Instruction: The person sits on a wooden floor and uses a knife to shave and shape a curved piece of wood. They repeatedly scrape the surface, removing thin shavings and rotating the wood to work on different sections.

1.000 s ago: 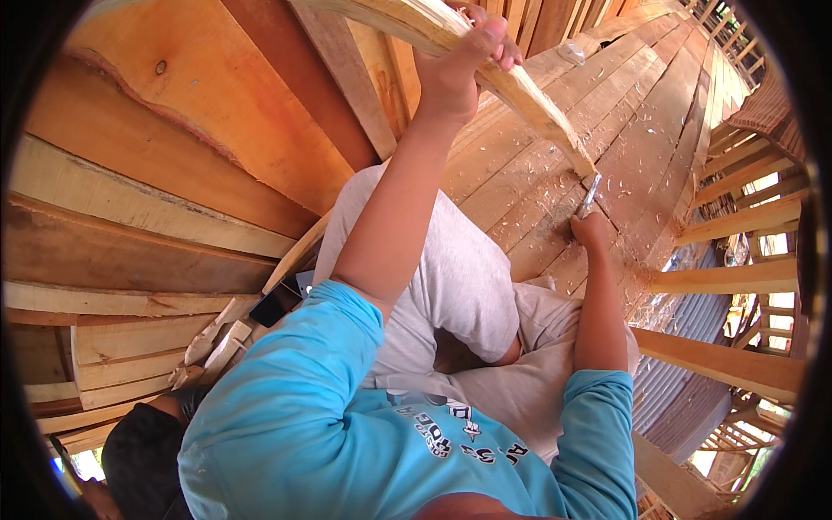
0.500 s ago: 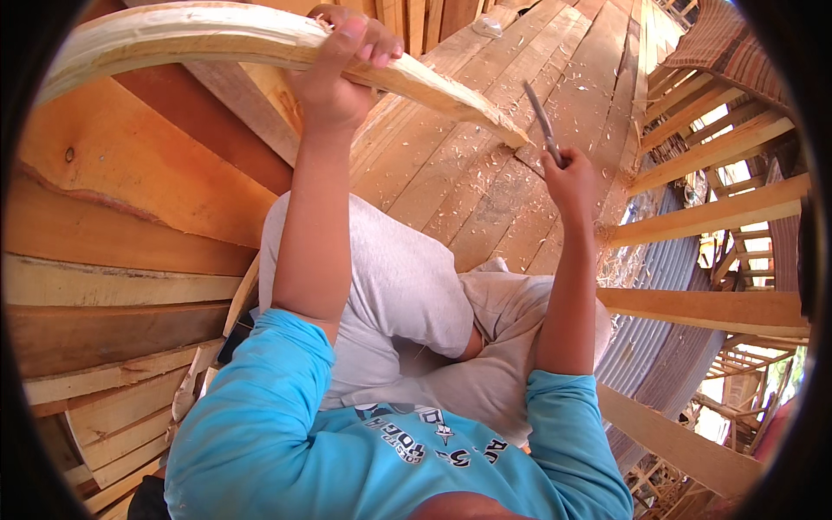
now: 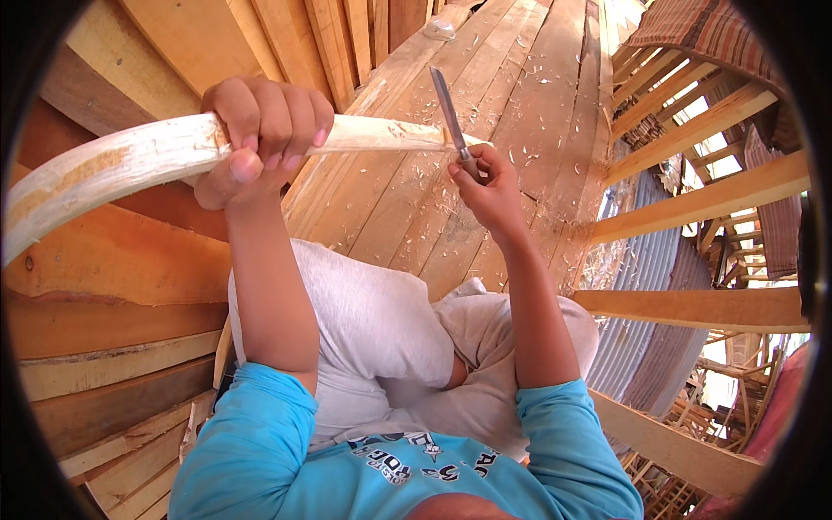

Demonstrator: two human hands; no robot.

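Left hand: wrapped round the stick, knuckles on top, thumb on the near side. Grip firm, grasping wood. Right hand: clenched on the handle of the knife, thumb and fingers around it.

Stick: curved, pale, peeled-looking, darker tan patch on its left part. Held up in the air over the left edge of the floor; left part bends down and runs out of view, thin right end lies just beside the right hand. Knife: blade tilted, tip up and leftward, crossing the stick close to its right end. Whether the edge bites into the wood: cannot tell.

Below the hands: person's legs in grey trousers, folded, at the near end of the floor; blue shirt, sleeves pushed up to the elbows.

Floor: long planks, curled shavings scattered across, many toward the right edge. Clear plastic object at the far end, near the left edge; its kind unclear.

Beyond the left edge: stacked boards, orange to brown. Beyond the right edge: beams, with corrugated sheet lower down. Striped cloth near the floor's far right corner.
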